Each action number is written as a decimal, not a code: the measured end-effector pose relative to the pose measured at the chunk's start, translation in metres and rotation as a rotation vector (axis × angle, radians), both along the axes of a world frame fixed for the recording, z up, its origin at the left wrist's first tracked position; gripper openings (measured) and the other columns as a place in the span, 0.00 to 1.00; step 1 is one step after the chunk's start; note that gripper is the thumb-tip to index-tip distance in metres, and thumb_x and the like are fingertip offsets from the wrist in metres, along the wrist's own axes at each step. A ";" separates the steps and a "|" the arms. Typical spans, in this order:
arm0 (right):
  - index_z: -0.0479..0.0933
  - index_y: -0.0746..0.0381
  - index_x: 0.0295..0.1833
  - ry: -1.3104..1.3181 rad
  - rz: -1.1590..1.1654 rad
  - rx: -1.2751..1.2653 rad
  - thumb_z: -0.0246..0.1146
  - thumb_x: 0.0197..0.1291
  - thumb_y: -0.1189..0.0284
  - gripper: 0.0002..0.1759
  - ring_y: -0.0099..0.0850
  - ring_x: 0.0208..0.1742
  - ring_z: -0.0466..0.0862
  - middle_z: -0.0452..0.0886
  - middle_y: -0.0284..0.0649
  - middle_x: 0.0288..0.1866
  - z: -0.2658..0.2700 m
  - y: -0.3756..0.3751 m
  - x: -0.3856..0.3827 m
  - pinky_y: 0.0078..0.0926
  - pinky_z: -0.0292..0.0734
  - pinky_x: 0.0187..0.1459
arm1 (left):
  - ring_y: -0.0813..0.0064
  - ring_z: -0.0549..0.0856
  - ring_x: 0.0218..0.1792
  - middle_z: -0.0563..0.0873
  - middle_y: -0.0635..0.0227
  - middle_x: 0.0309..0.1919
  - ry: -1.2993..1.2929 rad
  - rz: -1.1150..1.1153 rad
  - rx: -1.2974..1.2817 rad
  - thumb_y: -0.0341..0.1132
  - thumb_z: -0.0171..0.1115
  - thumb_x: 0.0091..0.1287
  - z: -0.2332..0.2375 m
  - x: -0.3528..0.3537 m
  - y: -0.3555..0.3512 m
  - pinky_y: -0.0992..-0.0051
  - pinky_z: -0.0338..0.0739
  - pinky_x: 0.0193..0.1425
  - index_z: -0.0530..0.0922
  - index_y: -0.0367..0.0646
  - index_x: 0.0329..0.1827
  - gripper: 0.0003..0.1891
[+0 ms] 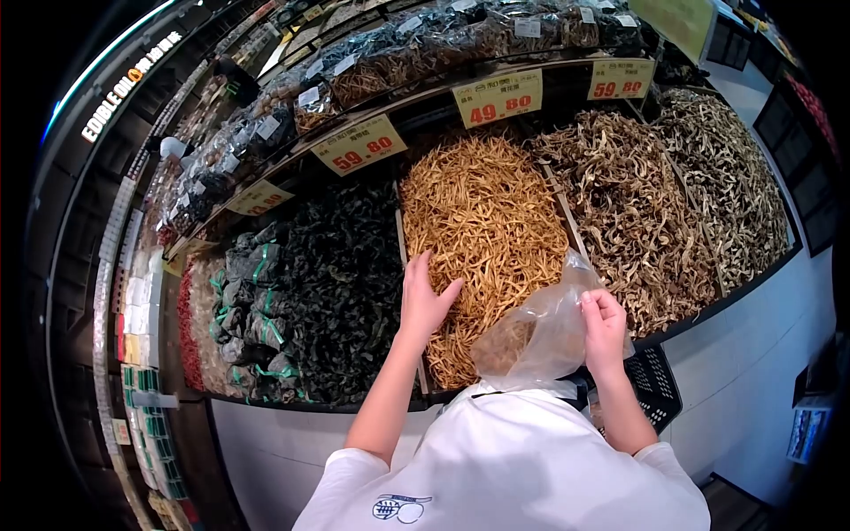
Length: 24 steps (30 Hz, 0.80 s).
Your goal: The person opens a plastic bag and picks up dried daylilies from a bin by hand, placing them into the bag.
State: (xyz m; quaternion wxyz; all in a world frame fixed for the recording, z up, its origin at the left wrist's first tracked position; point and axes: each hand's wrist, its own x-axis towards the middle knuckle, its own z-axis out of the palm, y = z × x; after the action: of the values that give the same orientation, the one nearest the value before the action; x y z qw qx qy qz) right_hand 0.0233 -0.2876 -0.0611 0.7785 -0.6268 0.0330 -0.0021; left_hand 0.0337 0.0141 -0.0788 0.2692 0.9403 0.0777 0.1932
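Observation:
My left hand (428,296) reaches over the left part of a bin of golden dried strips (487,208), which look like dried daylilies. Its fingers are apart and slightly curled, with the fingertips right at the pile. On the other side, my right hand (604,323) pinches the rim of a clear plastic bag (540,332) between thumb and fingers. The bag hangs loose over the front of the same bin, and golden-brown colour shows through its lower left part.
Dark dried fungus (341,274) fills the bin on the left, beside green-tied bundles (257,292). Brown dried mushroom strips (624,195) lie to the right. Price signs (498,99) and bagged goods (390,71) line the back. A black basket (651,389) is below my right arm.

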 end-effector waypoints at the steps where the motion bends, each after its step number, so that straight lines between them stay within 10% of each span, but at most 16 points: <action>1: 0.77 0.63 0.37 0.000 0.001 -0.002 0.59 0.74 0.71 0.10 0.08 0.27 0.65 0.73 0.21 0.28 -0.001 -0.001 -0.001 0.11 0.57 0.29 | 0.54 0.81 0.59 0.78 0.53 0.61 0.016 0.013 0.052 0.45 0.75 0.60 -0.005 0.002 0.000 0.62 0.77 0.63 0.76 0.36 0.63 0.32; 11: 0.77 0.62 0.37 0.038 -0.019 0.007 0.60 0.74 0.71 0.10 0.08 0.27 0.66 0.74 0.21 0.28 -0.008 -0.002 0.006 0.11 0.58 0.29 | 0.65 0.88 0.38 0.86 0.60 0.39 0.098 -0.017 -0.050 0.31 0.73 0.60 -0.020 0.011 0.006 0.70 0.83 0.44 0.83 0.37 0.48 0.14; 24: 0.77 0.63 0.37 0.026 0.016 0.013 0.59 0.74 0.71 0.10 0.08 0.29 0.69 0.76 0.22 0.30 0.000 0.001 0.011 0.10 0.61 0.32 | 0.68 0.88 0.39 0.85 0.60 0.41 0.062 0.034 -0.184 0.28 0.70 0.63 -0.020 0.011 0.000 0.74 0.83 0.40 0.79 0.35 0.46 0.12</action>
State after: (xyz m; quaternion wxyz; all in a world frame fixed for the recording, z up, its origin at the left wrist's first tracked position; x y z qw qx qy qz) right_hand 0.0342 -0.2865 -0.0612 0.7819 -0.6221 0.0381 0.0126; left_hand 0.0449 0.0138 -0.0989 0.3485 0.9157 0.1195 0.1608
